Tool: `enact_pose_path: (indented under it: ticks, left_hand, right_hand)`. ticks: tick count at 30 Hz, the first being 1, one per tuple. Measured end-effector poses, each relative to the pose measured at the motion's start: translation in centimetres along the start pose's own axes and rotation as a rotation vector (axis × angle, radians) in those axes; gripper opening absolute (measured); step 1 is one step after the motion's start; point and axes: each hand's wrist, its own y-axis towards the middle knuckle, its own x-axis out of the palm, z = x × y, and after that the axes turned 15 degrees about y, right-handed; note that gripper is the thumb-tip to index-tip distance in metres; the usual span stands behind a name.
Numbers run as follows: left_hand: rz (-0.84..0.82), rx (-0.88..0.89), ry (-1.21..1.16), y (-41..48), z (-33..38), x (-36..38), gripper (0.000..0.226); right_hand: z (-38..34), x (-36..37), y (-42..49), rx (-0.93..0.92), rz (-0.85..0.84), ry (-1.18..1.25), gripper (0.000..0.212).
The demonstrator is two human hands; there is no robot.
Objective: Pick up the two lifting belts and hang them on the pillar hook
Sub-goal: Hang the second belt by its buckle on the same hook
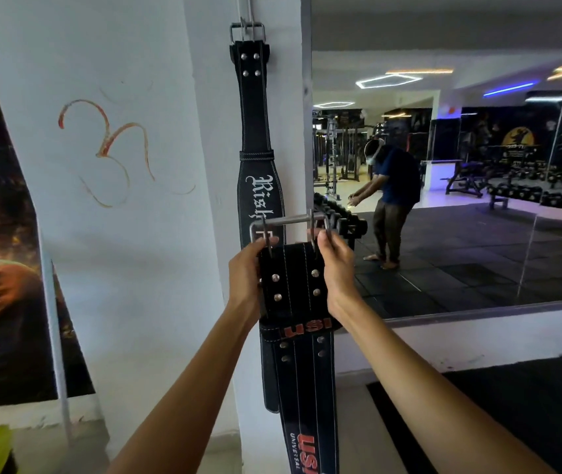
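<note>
Head camera view shows two bare hands holding up a black USI lifting belt (298,336) in front of a white pillar (204,165). Left hand (248,275) grips the left edge of the belt's top end, fingers curled around it and thumb on the front. Right hand (336,268) pinches the right end of the steel buckle (289,225) between thumb and fingers. That buckle is a silver bar frame with two prongs, just above both hands. Between the hands the belt is black leather with white stitch lines and four round silver rivets. Below the hands sits a loop with red "USI" letters, and the long strap hangs down past the wrists with more red and white letters.

Above the hands, the other lifting belt (257,142) hangs flat against the pillar by its own buckle from a metal hook (247,15). It is black too, with white old-style letters, and its lower part is hidden behind the hands. Right of the right hand, a wall mirror (460,183) shows the gym.
</note>
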Motion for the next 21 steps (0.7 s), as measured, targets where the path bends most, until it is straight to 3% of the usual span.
enact_pose_path:
  ticks: [2, 4, 6, 9, 11, 13, 16, 18, 21]
  left_hand:
    - [0.087, -0.089, 0.064, 0.4, 0.3, 0.6, 0.033]
    - [0.070, -0.218, 0.112, 0.7, 0.9, 0.4, 0.035]
    - [-0.111, -0.273, 0.116, 1.0, 0.7, -0.5, 0.032]
    - [-0.285, -0.107, 0.206, 0.7, -0.3, -1.3, 0.013]
    - [-0.137, 0.058, 0.273, 0.8, -1.3, -0.9, 0.017]
    - [0.064, 0.179, 0.308, 1.2, -2.1, -0.3, 0.036]
    - [0.312, 0.232, 0.380, 1.7, -2.6, 0.6, 0.057]
    - [0.367, 0.244, 0.399, 1.8, -2.3, 0.8, 0.057]
    - [0.424, 0.254, 0.416, 2.8, -1.4, 0.2, 0.050]
  right_hand:
    - [0.5, 0.2, 0.0, -0.009, 0.028, -0.019, 0.020]
    - [1.0, 0.3, 0.0, 0.003, 0.077, -0.020, 0.022]
    - [0.9, 0.2, 0.2, 0.031, 0.138, 0.008, 0.025]
    - [0.6, 0.1, 0.7, 0.122, 0.205, 0.045, 0.025]
    - [0.5, 0.6, 0.8, 0.209, 0.212, 0.024, 0.029]
    - [0.5, 1.4, 0.7, 0.280, 0.193, -0.016, 0.035]
    - [-0.1, 2.7, 1.3, 0.408, 0.241, -0.066, 0.040]
    - [-0.4, 2.9, 1.9, 0.492, 0.237, -0.094, 0.035]
    - [-0.4, 3.1, 2.2, 0.472, 0.026, -0.135, 0.014]
